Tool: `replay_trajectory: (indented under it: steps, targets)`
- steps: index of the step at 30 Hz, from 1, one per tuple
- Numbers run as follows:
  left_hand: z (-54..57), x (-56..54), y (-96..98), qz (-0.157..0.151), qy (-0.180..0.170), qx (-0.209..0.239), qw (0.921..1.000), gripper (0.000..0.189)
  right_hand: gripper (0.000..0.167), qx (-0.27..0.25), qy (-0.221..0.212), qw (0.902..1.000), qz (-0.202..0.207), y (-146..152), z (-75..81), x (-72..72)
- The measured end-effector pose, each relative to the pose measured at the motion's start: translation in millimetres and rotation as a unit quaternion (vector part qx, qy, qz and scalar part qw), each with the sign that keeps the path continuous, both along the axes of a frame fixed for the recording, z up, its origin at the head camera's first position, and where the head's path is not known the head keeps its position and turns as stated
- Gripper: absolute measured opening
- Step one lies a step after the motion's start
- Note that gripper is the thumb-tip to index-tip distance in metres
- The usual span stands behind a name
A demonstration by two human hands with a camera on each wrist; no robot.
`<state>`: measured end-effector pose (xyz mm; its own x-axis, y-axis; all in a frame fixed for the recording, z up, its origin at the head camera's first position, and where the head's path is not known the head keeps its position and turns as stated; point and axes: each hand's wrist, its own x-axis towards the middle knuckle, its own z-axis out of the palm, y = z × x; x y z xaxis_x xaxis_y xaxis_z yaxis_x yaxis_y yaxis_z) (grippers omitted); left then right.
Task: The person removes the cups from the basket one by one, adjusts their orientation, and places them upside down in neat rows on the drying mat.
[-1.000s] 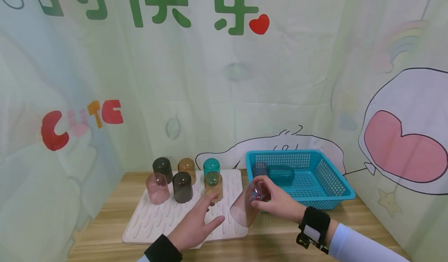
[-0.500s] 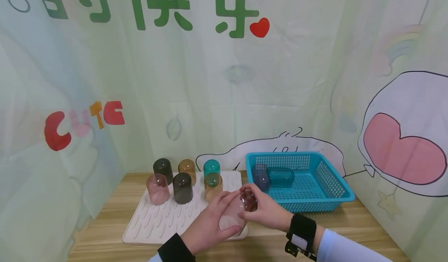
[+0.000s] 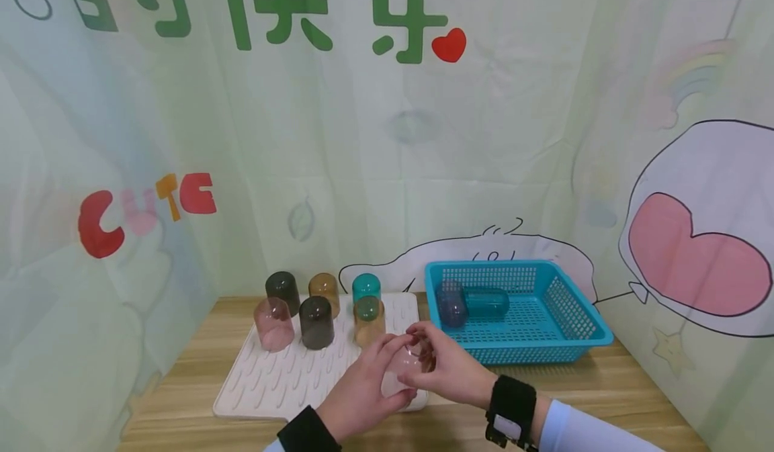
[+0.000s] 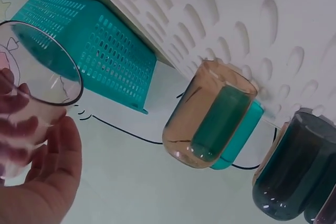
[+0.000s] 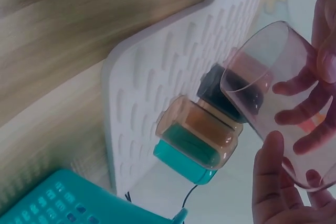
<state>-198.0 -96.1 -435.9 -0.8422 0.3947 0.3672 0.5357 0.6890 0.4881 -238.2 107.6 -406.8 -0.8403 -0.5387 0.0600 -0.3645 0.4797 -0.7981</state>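
Note:
Both hands hold a clear pale-pink drinking glass (image 3: 394,377), tilted above the mat's right front corner. My left hand (image 3: 361,391) wraps its fingers and thumb around the side near the open end; its fingers show through the glass in the right wrist view. My right hand (image 3: 455,373) grips the rounded base end with curled fingers. Behind them, tinted glasses stand upside down on a white ridged drying mat (image 3: 266,395). The front row has a pink glass (image 3: 274,326), a dark grey glass (image 3: 316,324) and an amber glass (image 3: 361,334).
Further back on the mat are a dark glass (image 3: 281,291), a brown glass (image 3: 323,292) and a teal glass (image 3: 366,285). To the right, a blue plastic basket (image 3: 532,354) contains a purple-grey glass (image 3: 451,305) and a teal glass (image 3: 486,303), which lies on its side.
The right hand has brought the pale-pink glass leftward from beside the basket. My left hand, earlier apart near the amber glass, has moved right and now grips the glass too.

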Motion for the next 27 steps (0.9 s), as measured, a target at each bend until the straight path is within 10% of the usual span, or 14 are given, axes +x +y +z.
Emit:
replay_trajectory:
  steps: [14,27]
  targets:
    - [-12.1,-5.5,-32.8,0.09,-0.039,0.052,0.9938,0.077,0.047,0.093,0.006,0.9955,0.017,9,-24.0,-10.2]
    - [-14.7,-15.8,-123.2,0.203,-0.025,0.067,0.9765,0.079,0.041,0.287,0.109,0.9411,0.141,14,-72.2,-15.9]
